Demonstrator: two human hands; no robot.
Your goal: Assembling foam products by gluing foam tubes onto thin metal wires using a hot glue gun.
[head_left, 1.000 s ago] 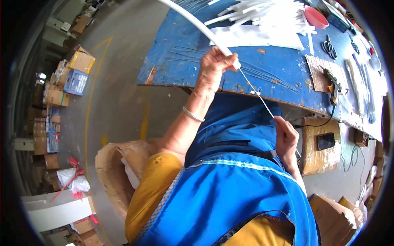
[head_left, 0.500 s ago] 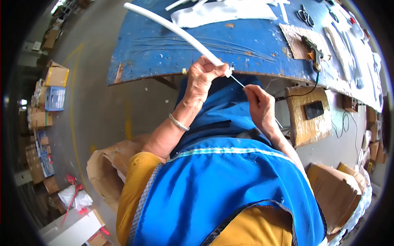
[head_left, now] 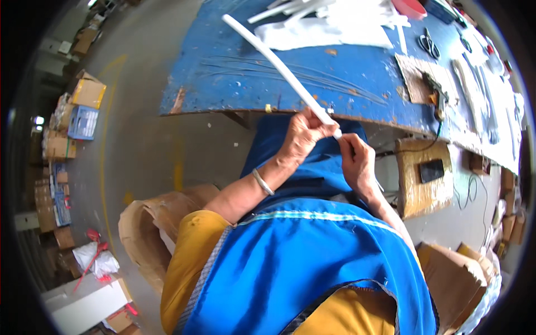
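My left hand (head_left: 301,135) grips the near end of a long white tube (head_left: 273,62) that slants up and left over the blue workbench (head_left: 234,78). My right hand (head_left: 356,162) is pinched at the tube's near tip, right beside the left hand; what its fingers hold there is too small to make out. A metal bangle (head_left: 261,182) sits on my left wrist. Both hands are in front of my blue apron (head_left: 312,257), just below the bench's near edge.
More white tubes and white sheets (head_left: 329,30) lie at the bench's far side, with scissors (head_left: 429,44) and a red bowl (head_left: 410,6) to the right. A cardboard drum (head_left: 148,234) stands at my left. Cardboard boxes (head_left: 84,95) line the floor's left; another box (head_left: 427,173) sits under the bench.
The thin wire that stretched between my hands has shortened and is out of sight. My right hand has come up to the tube's tip beside the left hand.
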